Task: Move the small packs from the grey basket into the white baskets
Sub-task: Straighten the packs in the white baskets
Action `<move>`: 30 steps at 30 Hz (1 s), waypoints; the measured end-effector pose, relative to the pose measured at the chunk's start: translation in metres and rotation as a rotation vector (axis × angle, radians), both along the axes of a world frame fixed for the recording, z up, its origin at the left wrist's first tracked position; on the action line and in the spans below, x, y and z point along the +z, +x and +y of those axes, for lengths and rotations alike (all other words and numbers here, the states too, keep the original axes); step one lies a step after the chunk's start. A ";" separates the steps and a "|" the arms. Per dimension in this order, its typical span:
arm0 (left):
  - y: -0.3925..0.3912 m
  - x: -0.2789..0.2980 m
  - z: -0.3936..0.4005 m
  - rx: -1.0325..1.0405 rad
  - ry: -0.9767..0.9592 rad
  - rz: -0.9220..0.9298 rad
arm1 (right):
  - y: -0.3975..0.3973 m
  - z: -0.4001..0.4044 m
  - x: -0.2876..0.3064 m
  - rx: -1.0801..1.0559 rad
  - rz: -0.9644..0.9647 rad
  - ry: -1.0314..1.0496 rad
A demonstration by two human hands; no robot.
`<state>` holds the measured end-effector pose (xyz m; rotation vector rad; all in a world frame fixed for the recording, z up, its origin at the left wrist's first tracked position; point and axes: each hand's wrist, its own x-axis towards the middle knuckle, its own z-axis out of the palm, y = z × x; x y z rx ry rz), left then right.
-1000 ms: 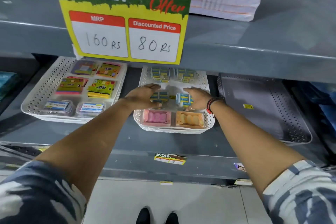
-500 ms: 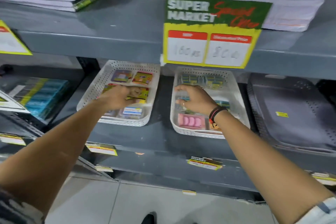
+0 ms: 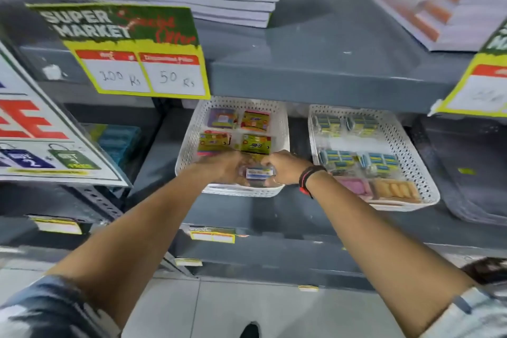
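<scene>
Both hands at front of left white perforated plastic basket [image 3: 189,145]: left hand [image 3: 219,167] and right hand [image 3: 282,167] grasping a small clear pack with white-blue label [image 3: 259,173] between them. Colourful packs behind it. Second white basket [image 3: 406,145] just right holds more packs. Grey basket [image 3: 466,173] far right on grey metal shelf [image 3: 274,211].

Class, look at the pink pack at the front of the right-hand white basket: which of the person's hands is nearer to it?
The right. The right hand is in the left white basket, on the side nearer the pink pack; the left hand lies beyond it, farther left.
</scene>
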<state>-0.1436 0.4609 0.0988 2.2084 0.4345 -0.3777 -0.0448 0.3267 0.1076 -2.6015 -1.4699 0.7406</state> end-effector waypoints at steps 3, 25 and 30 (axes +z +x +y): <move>-0.003 -0.006 0.017 -0.055 0.074 0.025 | 0.003 0.006 -0.004 -0.039 0.024 -0.007; 0.046 -0.021 0.033 0.394 -0.094 -0.045 | 0.029 0.059 -0.029 -0.823 0.544 0.307; 0.047 -0.020 0.032 0.437 -0.232 -0.027 | 0.027 0.065 -0.038 -0.873 0.517 0.347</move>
